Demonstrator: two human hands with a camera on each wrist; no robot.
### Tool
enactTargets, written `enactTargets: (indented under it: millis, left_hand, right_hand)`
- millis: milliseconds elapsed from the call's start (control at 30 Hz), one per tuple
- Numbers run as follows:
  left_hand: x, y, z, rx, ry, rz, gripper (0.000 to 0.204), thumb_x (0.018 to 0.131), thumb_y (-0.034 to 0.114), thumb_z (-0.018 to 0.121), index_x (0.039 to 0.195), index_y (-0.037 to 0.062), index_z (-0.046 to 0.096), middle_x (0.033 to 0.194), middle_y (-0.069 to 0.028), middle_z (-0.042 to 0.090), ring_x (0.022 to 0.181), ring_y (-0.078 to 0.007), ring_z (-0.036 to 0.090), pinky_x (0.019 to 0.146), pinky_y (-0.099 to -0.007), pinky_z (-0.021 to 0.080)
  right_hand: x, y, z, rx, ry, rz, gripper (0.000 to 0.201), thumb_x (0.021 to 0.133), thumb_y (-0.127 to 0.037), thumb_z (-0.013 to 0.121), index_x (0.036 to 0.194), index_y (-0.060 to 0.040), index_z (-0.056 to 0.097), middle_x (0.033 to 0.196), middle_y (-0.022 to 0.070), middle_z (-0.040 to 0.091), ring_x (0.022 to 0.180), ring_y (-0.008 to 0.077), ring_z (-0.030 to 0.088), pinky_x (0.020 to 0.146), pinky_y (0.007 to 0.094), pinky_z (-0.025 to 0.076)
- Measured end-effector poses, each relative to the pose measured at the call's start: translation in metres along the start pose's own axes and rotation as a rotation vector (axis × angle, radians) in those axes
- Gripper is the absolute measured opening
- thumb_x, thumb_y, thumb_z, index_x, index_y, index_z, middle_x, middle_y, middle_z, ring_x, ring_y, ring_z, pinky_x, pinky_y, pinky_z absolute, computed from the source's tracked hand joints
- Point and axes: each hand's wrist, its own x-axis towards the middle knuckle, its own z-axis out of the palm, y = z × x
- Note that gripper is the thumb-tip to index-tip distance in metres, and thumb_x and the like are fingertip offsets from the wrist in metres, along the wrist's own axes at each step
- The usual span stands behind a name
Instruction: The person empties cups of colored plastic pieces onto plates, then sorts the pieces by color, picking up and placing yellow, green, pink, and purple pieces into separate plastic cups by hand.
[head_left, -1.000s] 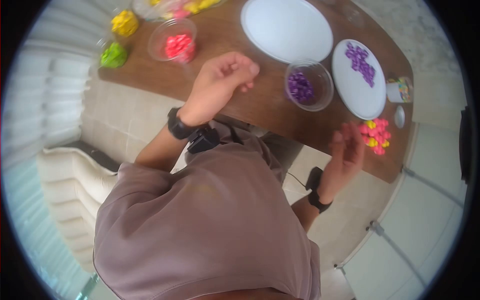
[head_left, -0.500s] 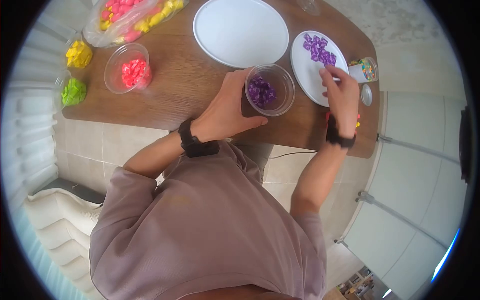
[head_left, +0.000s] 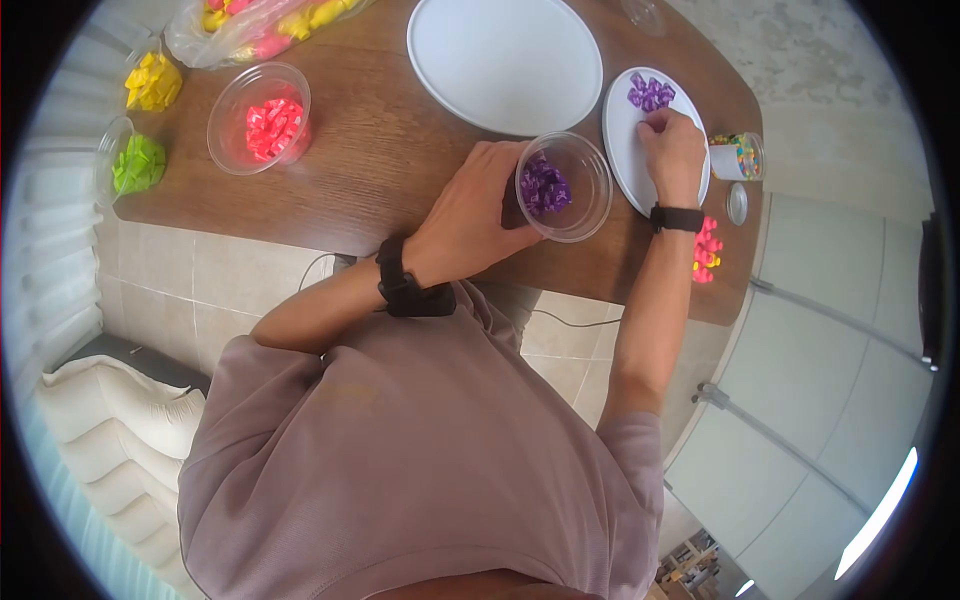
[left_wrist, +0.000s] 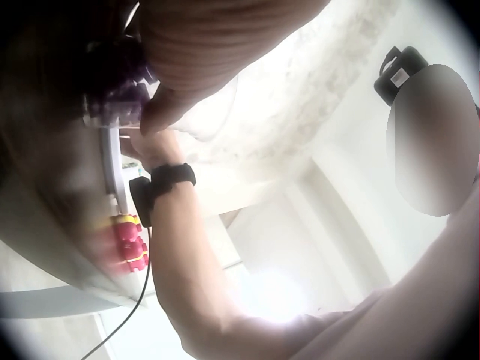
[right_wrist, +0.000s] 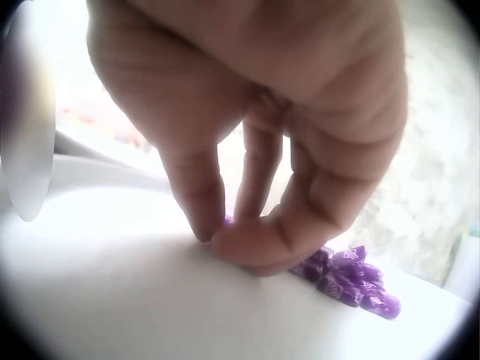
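My left hand (head_left: 470, 225) is curled around the near-left side of a clear plastic cup (head_left: 592, 205), thumb in front. Purple wrapped candies (head_left: 545, 185) fill the bottom of the cup. Over the small white oval plate (head_left: 626, 150), my right hand (head_left: 676, 155) reaches down with thumb and fingers brought together. In the right wrist view, a sliver of a purple candy (right_wrist: 228, 220) shows between the pinching fingertips, close to the plate's surface. A small cluster of purple candies (right_wrist: 352, 277) lies just beyond them. The left wrist view is dark around the cup.
A large white plate (head_left: 505, 60) lies behind the cup. To the left stand cups of red (head_left: 272, 128), yellow (head_left: 153, 82) and green pieces (head_left: 138, 163), plus a plastic bag (head_left: 240, 45). At right are a jar (head_left: 738, 157), a lid (head_left: 737, 203) and pink-yellow pieces (head_left: 707, 250).
Both hands were raised above the table edge. The left has come to the purple candies' cup, the right to the small plate. The purple cluster on the plate looks smaller.
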Motion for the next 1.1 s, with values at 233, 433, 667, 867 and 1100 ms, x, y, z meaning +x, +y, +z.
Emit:
enactTargets:
  millis: [233,433,667,867,1100]
  left_hand:
    - [0.0,0.0,0.001,0.014,0.012,0.009,0.073,0.077,0.018,0.087,0.14,0.0032,0.052,0.132,-0.0143,0.058,0.125,-0.0328,0.053,0.107,-0.0416,0.044]
    - [0.002,-0.001,0.002,0.031,0.017,0.032,0.072,0.077,0.018,0.085,0.14,0.0056,0.052,0.132,-0.0134,0.059,0.124,-0.0348,0.053,0.106,-0.0436,0.045]
    - [0.002,0.003,-0.004,-0.003,0.048,0.169,0.071,0.072,0.017,0.091,0.134,0.004,0.058,0.13,-0.0139,0.061,0.121,-0.0326,0.058,0.103,-0.0412,0.049]
    - [-0.001,0.02,0.001,-0.031,0.007,0.105,0.068,0.071,0.014,0.087,0.131,0.0042,0.057,0.125,-0.0146,0.06,0.117,-0.034,0.056,0.101,-0.0423,0.049]
    - [-0.003,0.014,-0.001,-0.019,0.037,0.011,0.067,0.074,0.013,0.087,0.131,0.0037,0.055,0.125,-0.0153,0.06,0.117,-0.0347,0.057,0.099,-0.0427,0.049]
  right_hand:
    - [-0.049,-0.044,-0.069,0.76,-0.003,0.08,0.018,0.084,-0.007,0.079,0.101,-0.0021,0.076,0.086,0.0019,0.074,0.075,0.0102,0.065,0.071,0.027,0.051]
    - [-0.067,-0.066,-0.092,0.874,-0.138,0.057,0.019,0.086,-0.005,0.078,0.105,-0.0004,0.077,0.087,0.001,0.073,0.077,0.0067,0.063,0.069,0.0229,0.048]
    - [-0.042,-0.026,-0.076,0.902,-0.06,0.137,0.021,0.092,-0.015,0.076,0.108,-0.0005,0.076,0.088,0.0015,0.074,0.081,0.0081,0.066,0.07,0.0242,0.049]
    - [-0.043,-0.013,-0.066,0.875,-0.126,0.217,0.024,0.092,-0.017,0.076,0.11,-0.0022,0.076,0.088,0.0011,0.074,0.082,0.0079,0.066,0.071,0.0246,0.049]
    - [-0.021,0.016,-0.068,0.69,-0.095,0.236,0.03,0.091,-0.024,0.077,0.109,-0.0002,0.076,0.088,0.0022,0.073,0.079,0.0086,0.065,0.067,0.0259,0.05]
